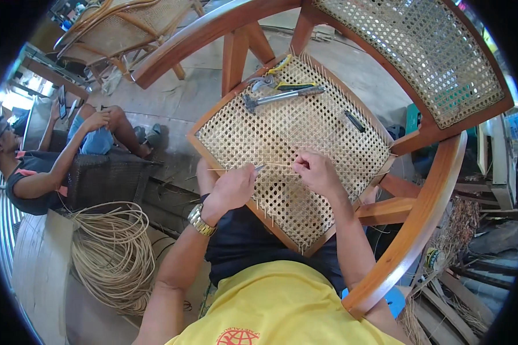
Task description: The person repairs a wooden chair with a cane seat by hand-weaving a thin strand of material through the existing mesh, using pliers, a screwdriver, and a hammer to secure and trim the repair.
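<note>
Across my lap lies the woven cane seat of a wooden armchair, with loose cane ends sticking up along its edges. A thin pale cane strip stretches between my hands above the weave. My left hand is closed on one part of it, together with a small grey blade whose tip shows past the fingers. My right hand pinches the strip's other end. On the far part of the seat rest a hammer, pliers with yellow-black handles and a small dark tool.
The chair's curved wooden arm arches by my right forearm, and its caned backrest rises at far right. Left stands a big coil of cane. Behind it a person sits. A rattan chair stands far left; wood scraps lie right.
</note>
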`<state>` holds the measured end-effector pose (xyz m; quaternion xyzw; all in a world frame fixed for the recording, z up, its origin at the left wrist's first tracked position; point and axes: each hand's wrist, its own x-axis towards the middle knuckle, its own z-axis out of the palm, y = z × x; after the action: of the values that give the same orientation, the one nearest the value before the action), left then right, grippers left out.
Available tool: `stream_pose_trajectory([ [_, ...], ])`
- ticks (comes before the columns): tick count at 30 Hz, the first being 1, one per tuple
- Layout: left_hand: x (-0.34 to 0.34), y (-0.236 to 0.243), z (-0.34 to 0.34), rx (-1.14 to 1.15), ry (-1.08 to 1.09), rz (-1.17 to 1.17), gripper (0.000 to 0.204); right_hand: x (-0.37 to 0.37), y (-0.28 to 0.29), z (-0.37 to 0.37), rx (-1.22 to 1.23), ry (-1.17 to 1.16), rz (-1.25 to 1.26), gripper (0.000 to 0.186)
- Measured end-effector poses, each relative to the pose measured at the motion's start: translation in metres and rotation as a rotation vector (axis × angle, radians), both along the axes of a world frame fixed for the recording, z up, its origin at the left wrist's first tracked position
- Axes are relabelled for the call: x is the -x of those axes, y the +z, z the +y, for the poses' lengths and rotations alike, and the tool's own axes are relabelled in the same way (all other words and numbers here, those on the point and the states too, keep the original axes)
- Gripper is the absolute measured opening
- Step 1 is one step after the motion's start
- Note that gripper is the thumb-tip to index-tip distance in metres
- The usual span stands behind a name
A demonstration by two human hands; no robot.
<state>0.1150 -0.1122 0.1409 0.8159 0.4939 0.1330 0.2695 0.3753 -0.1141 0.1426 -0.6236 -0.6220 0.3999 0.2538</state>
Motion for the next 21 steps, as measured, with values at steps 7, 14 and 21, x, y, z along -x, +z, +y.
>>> stream_pose_trajectory([
  [7,-0.008,-0.012,-0.004,0.073,0.031,0.018,0.024,0.005,-0.010,-0.005,-0.113,0.080,-0.227,0.017],
  [14,-0.028,0.002,0.005,0.170,-0.041,0.331,0.024,-0.001,-0.011,0.001,-0.118,0.004,-0.191,0.017],
  [21,-0.051,0.029,0.018,0.241,0.039,0.400,0.023,-0.002,0.001,0.002,-0.107,-0.013,-0.130,0.013],
])
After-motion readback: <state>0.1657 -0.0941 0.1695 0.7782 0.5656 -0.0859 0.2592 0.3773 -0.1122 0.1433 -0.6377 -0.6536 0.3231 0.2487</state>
